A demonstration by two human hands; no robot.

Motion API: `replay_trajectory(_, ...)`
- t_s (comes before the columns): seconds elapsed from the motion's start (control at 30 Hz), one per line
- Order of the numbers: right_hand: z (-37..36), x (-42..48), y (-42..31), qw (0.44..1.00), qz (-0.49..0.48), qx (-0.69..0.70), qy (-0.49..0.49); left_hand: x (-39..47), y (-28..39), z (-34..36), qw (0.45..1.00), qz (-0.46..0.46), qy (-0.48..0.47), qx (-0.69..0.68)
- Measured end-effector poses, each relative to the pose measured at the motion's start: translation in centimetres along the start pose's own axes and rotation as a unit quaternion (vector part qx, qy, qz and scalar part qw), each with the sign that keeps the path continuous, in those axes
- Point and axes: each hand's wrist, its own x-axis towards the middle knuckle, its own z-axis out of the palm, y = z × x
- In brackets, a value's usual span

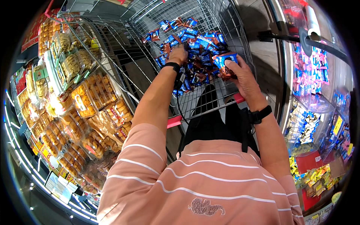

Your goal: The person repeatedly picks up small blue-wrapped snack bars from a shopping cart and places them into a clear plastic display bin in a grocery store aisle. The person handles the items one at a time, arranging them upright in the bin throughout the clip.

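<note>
A heap of small blue and brown wrapped snack packets (201,42) lies in the metal shopping cart (236,28) before me. My left hand (178,54) reaches down into the left part of the heap. Its fingers are blurred and partly hidden, so whether they grip a packet does not show. Above the heap's right side, near the cart wall, my right hand (244,77) holds a blue and brown snack packet (222,60), thumb on its front. Each wrist wears a black band.
At left, a display holds clear plastic boxes of baked goods (87,95) beside the cart. Rightward stand clear bins of wrapped sweets (312,70), with a plastic bag roll (312,22) on a dark bar. Red pieces sit on the cart's near rim (174,121).
</note>
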Motion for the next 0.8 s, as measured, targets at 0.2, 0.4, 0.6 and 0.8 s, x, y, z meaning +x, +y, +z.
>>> replay_trajectory(0.2,-0.1,-0.1,-0.1,1.0,0.006,0.003,0.011,-2.6,2.1,-0.3,0.992,0.0,-0.066,0.107)
replay_trajectory(0.4,0.0,0.0,0.3,1.0,0.006,0.007,0.011,-3.4,1.4,-4.2,0.992,-0.015,0.023,-0.122)
replay_trajectory(0.6,-0.7,0.7,1.2,0.999,-0.032,0.016,0.003,-8.9,8.2,-12.8,0.82,-0.067,-0.13,-0.554)
replay_trajectory(0.8,-0.7,1.0,1.4,0.997,-0.075,0.002,-0.008,-13.6,14.0,-15.2,0.869,-0.002,-0.085,-0.488)
